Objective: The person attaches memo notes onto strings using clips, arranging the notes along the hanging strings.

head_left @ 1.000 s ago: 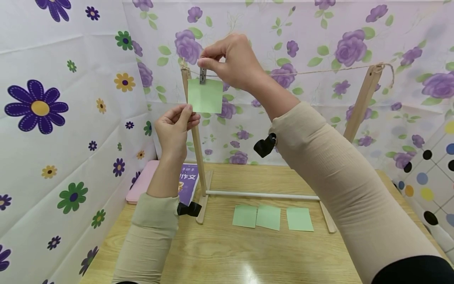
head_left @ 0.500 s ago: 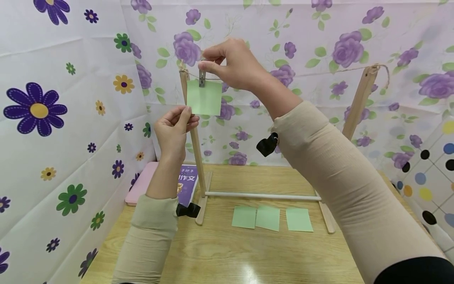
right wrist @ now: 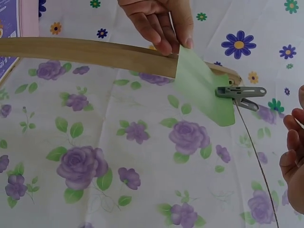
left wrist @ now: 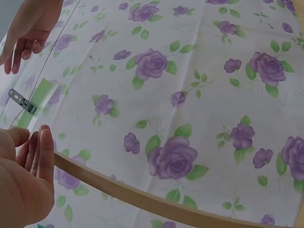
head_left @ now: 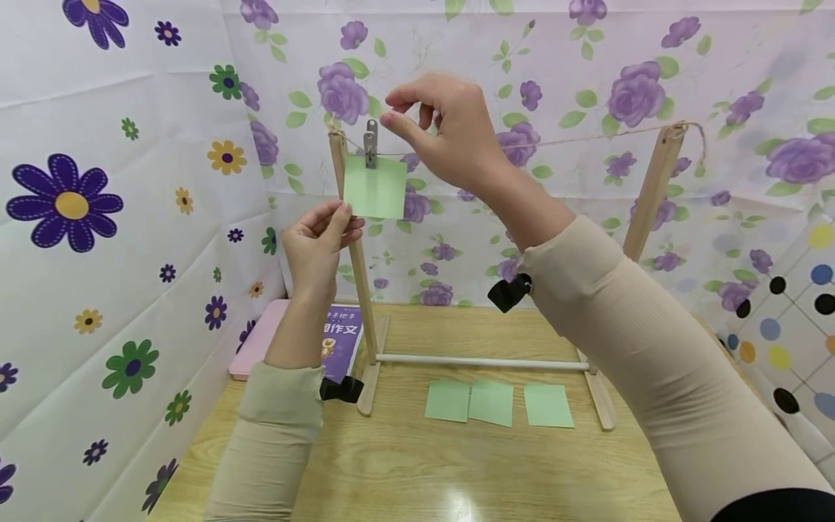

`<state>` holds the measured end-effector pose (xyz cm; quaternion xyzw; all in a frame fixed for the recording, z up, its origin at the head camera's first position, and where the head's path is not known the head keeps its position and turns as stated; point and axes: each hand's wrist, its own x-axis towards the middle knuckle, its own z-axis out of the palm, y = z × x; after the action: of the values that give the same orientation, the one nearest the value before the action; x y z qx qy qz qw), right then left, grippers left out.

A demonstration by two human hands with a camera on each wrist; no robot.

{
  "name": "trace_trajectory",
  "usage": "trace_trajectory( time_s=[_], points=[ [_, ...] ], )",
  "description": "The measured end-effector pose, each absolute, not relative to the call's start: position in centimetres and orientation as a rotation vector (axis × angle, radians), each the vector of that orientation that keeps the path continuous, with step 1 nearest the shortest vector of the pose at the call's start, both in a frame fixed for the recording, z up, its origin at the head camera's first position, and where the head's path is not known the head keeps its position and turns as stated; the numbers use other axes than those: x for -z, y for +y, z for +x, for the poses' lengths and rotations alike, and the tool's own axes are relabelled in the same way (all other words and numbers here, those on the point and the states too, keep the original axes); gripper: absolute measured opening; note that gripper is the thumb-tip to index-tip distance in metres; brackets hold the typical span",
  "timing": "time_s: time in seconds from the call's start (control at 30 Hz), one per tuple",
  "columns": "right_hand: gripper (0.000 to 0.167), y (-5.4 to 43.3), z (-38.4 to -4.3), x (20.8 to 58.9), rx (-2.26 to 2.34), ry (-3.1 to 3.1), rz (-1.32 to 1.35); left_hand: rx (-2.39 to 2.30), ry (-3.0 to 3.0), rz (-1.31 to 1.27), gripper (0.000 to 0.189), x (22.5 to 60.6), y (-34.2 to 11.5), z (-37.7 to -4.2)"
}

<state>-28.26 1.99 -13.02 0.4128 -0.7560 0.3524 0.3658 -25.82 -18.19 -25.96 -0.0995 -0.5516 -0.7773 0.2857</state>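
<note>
A grey clothespin (head_left: 371, 143) clamps a green paper square (head_left: 375, 188) to the twine (head_left: 561, 141) near the left post. With thumb and fingers my left hand (head_left: 316, 250) pinches the paper's lower left corner, which the right wrist view also shows on the paper (right wrist: 202, 88). My right hand (head_left: 450, 130) is just right of the clothespin, apart from it, thumb and fingers parted with nothing between them. In the left wrist view the clothespin (left wrist: 22, 101) stands alone on the line, below the right hand (left wrist: 33, 28).
Several wooden parts form the stand: a left post (head_left: 362, 290), a right post (head_left: 652, 192) and a white rod (head_left: 483, 361) low between them. Three green paper squares (head_left: 491, 402) lie on the table (head_left: 404, 471). A purple book (head_left: 342, 341) and pink case (head_left: 261, 337) sit behind the left arm.
My right hand has let go of the clothespin and moved right, its fingers parting. The clothespin stays on the paper and twine. My left hand still pinches the corner.
</note>
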Motion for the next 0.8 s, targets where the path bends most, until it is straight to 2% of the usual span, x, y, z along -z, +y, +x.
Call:
trace_trajectory(
  time_s=[0.53,0.8],
  points=[
    [0.016,4.7,-27.2,18.4,-1.136,-1.85,1.218,2.0,-1.583,-0.266,0.016,26.8,-18.5,-25.4],
    [0.013,6.8,-26.5,21.3,-1.16,-1.898,1.182,1.824,-1.711,-0.268,0.021,28.6,-19.3,-24.8]
  ],
)
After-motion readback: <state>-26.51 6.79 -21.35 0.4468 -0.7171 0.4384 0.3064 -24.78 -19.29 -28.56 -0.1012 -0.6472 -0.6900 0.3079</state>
